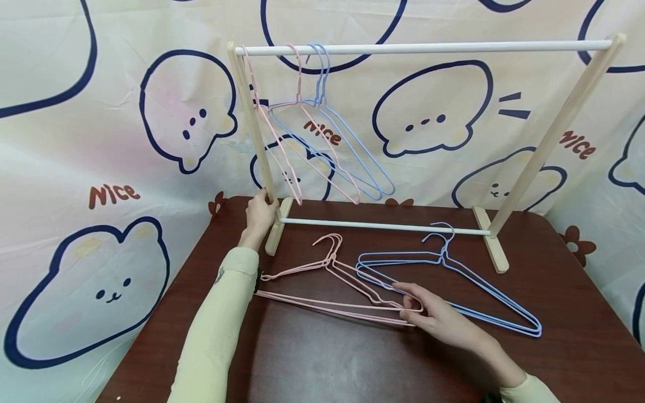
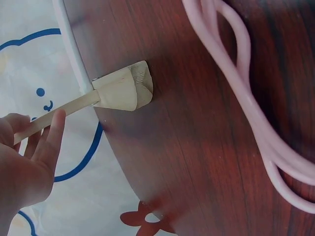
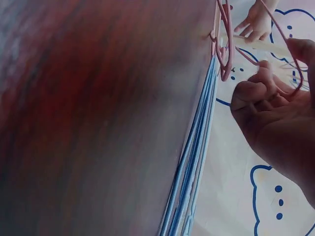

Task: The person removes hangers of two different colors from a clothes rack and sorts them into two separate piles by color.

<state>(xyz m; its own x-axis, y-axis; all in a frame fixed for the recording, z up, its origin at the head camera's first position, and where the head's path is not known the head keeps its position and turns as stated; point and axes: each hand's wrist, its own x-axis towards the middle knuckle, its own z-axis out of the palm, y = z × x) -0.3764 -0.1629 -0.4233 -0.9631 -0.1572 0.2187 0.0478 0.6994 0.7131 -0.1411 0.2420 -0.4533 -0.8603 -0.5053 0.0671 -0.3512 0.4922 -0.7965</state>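
My left hand [image 1: 259,217] grips the left wooden upright [image 1: 254,129] of a small clothes rack, low down above its foot; the left wrist view shows the fingers around the post [image 2: 78,103]. With the thumb and fingers of my right hand [image 1: 443,318] I hold the right corner of a pink hanger [image 1: 331,258], whose end is slightly raised. At least one other pink hanger lies under it on the table. Beside them, partly behind my right hand, lie blue hangers [image 1: 443,256]. In the right wrist view, pink wire [image 3: 297,69] runs between thumb and fingers.
Two pink hangers [image 1: 299,96] and two blue hangers [image 1: 324,101] hang near the left end of the white top rail [image 1: 428,48]. A lower white bar [image 1: 353,224] joins the rack's feet on the dark wooden table [image 1: 322,364]. Patterned cloth stands behind.
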